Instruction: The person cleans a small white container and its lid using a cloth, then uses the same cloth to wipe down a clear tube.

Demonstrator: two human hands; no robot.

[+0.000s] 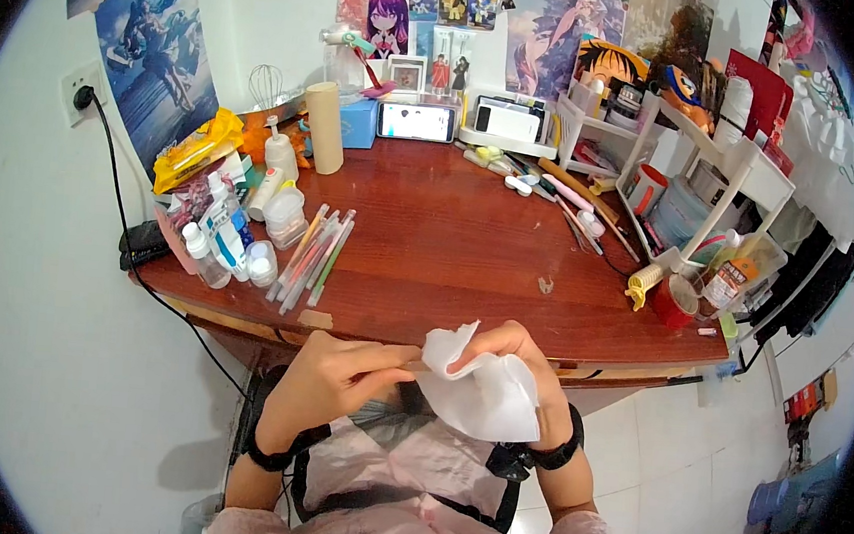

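Just off the front edge of a reddish-brown wooden desk (427, 267), my right hand (525, 357) grips a white tissue or cloth (484, 399), bunched between thumb and fingers, its lower part hanging loose. My left hand (350, 378) is beside it, thumb and index finger pinched on a thin, pale item at the tissue's left side; what this is cannot be told. Several translucent pens (313, 258) lie on the desk's left part, near a small tan patch (315, 319). A small scrap (545, 285) lies on the desk beyond my right hand.
Bottles (206, 256) and jars stand at the desk's left. A cardboard tube (324, 128), a phone (416, 122) and a blue box (358, 122) are at the back. Brushes and sticks (579, 196) lie right of centre, beside a white rack (734, 193). A black cable (119, 205) hangs at left.
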